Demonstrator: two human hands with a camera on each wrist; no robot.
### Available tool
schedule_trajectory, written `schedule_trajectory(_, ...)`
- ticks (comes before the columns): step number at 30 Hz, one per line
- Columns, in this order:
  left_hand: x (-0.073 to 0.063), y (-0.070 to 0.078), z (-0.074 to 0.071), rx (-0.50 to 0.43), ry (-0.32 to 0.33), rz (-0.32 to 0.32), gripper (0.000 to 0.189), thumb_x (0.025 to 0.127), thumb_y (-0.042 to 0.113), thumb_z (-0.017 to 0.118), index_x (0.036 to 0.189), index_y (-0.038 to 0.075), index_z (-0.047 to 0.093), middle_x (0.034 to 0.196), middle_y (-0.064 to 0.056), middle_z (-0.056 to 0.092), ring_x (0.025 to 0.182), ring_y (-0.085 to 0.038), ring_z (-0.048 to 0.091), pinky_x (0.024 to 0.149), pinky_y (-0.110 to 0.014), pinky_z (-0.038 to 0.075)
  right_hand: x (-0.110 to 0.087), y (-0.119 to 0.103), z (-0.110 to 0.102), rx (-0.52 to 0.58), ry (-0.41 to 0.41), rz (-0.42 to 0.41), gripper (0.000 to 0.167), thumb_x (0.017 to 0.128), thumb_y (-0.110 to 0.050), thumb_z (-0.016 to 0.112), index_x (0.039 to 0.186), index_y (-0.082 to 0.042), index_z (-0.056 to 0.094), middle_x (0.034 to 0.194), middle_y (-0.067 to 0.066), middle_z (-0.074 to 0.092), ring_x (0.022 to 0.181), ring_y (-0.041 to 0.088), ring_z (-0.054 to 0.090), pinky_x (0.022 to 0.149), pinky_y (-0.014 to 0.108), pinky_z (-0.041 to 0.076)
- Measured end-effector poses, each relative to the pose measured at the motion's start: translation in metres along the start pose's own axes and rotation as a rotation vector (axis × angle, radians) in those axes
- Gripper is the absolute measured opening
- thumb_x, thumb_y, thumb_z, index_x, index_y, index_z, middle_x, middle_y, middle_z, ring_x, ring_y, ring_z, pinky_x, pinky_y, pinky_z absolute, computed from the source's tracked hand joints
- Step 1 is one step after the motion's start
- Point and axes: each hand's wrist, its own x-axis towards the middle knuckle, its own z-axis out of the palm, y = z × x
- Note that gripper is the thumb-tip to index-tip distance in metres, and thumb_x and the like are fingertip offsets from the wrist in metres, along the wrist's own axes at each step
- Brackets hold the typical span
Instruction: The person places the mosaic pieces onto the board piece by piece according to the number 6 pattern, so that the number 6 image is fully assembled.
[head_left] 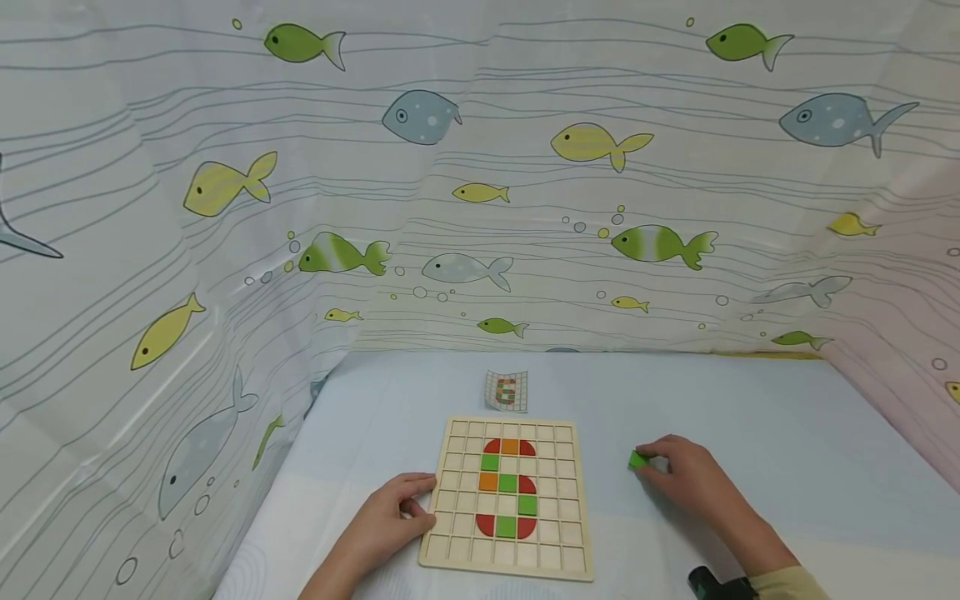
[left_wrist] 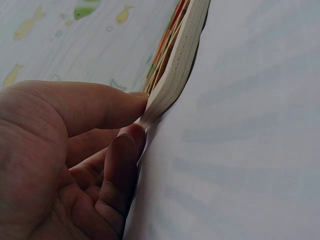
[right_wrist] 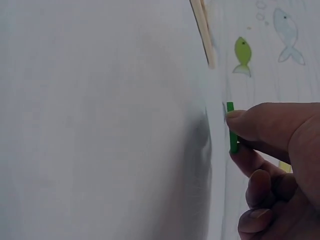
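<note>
A light wooden grid board [head_left: 555,540] lies on the table, with red rounded, orange square and green square tiles set in some cells. My left hand [head_left: 387,515] holds the board's left edge, with thumb and fingertips at the rim, as the left wrist view also shows at the board's edge [left_wrist: 175,75]. To the right of the board, my right hand [head_left: 688,475] pinches a thin green square tile [right_wrist: 232,127] between thumb and fingers. In the head view that green tile [head_left: 637,460] is partly covered by the fingertips.
Behind the board lies a small pattern card [head_left: 507,392] showing a coloured grid figure. A black object [head_left: 708,583] is near the right wrist, at the frame's lower edge. A fish-print curtain [head_left: 480,225] rises behind and beside the pale table [head_left: 405,392].
</note>
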Motion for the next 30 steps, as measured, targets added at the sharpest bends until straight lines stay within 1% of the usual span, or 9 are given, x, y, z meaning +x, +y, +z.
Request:
schedule_trajectory(5, 0.001, 0.0, 0.0, 0.008, -0.004, 0.004, 0.058, 0.08, 0.019, 0.081, 0.132, 0.002, 0.063, 0.135, -0.004, 0.057, 0.081, -0.014, 0.059, 0.066, -0.026, 0.046, 0.001, -0.01, -0.001, -0.011, -0.004, -0.029, 0.025, 0.082, -0.012, 0.078, 0.107, -0.008, 0.076, 0.104, 0.005, 0.068, 0.083, 0.016, 0.06, 0.069, 0.038, 0.05)
schedule_trajectory(9, 0.001, -0.001, -0.001, 0.01, -0.009, 0.021, 0.057, 0.08, 0.019, 0.08, 0.132, 0.002, 0.063, 0.135, -0.006, 0.057, 0.081, -0.014, 0.06, 0.066, -0.026, 0.047, 0.002, -0.018, -0.002, -0.017, -0.005, -0.048, 0.025, 0.083, -0.013, 0.078, 0.107, -0.009, 0.077, 0.104, 0.001, 0.068, 0.085, 0.016, 0.06, 0.07, 0.037, 0.05)
schedule_trajectory(13, 0.001, -0.002, -0.001, 0.013, -0.01, 0.032, 0.057, 0.08, 0.019, 0.08, 0.131, 0.001, 0.063, 0.135, -0.006, 0.057, 0.081, -0.013, 0.06, 0.066, -0.026, 0.047, 0.004, -0.027, -0.003, -0.012, -0.021, -0.071, 0.024, 0.084, -0.015, 0.079, 0.108, -0.011, 0.077, 0.104, -0.002, 0.067, 0.083, 0.013, 0.058, 0.069, 0.034, 0.048)
schedule_trajectory(18, 0.001, -0.002, -0.001, 0.019, -0.007, 0.035, 0.056, 0.08, 0.019, 0.08, 0.131, 0.001, 0.063, 0.134, -0.005, 0.057, 0.08, -0.012, 0.06, 0.065, -0.026, 0.047, 0.005, -0.04, 0.0, 0.016, -0.04, -0.094, 0.023, 0.084, -0.016, 0.079, 0.107, -0.014, 0.077, 0.103, -0.005, 0.067, 0.085, 0.012, 0.059, 0.069, 0.032, 0.049)
schedule_trajectory(22, 0.0, -0.002, -0.002, 0.025, -0.009, 0.046, 0.056, 0.081, 0.019, 0.08, 0.131, 0.001, 0.063, 0.135, -0.006, 0.057, 0.081, -0.011, 0.06, 0.066, -0.025, 0.047, 0.007, -0.051, 0.006, 0.018, -0.046, -0.106, 0.023, 0.083, -0.017, 0.08, 0.106, -0.015, 0.077, 0.101, -0.008, 0.066, 0.087, 0.011, 0.06, 0.071, 0.032, 0.05)
schedule_trajectory(27, -0.001, 0.0, -0.003, 0.024, -0.011, 0.049, 0.056, 0.082, 0.018, 0.079, 0.132, 0.0, 0.063, 0.135, -0.006, 0.056, 0.081, -0.011, 0.06, 0.067, -0.025, 0.047, 0.009, -0.065, 0.014, 0.02, -0.068, -0.088, 0.024, 0.082, -0.018, 0.081, 0.106, -0.017, 0.077, 0.1, -0.01, 0.064, 0.09, 0.01, 0.06, 0.074, 0.032, 0.05)
schedule_trajectory(30, -0.001, 0.0, -0.003, 0.025, -0.009, 0.046, 0.055, 0.082, 0.018, 0.079, 0.132, 0.001, 0.063, 0.135, -0.006, 0.056, 0.081, -0.011, 0.06, 0.066, -0.025, 0.047, 0.01, -0.073, 0.019, 0.03, -0.085, -0.082, 0.024, 0.082, -0.017, 0.081, 0.105, -0.018, 0.077, 0.1, -0.011, 0.063, 0.089, 0.009, 0.058, 0.075, 0.032, 0.051)
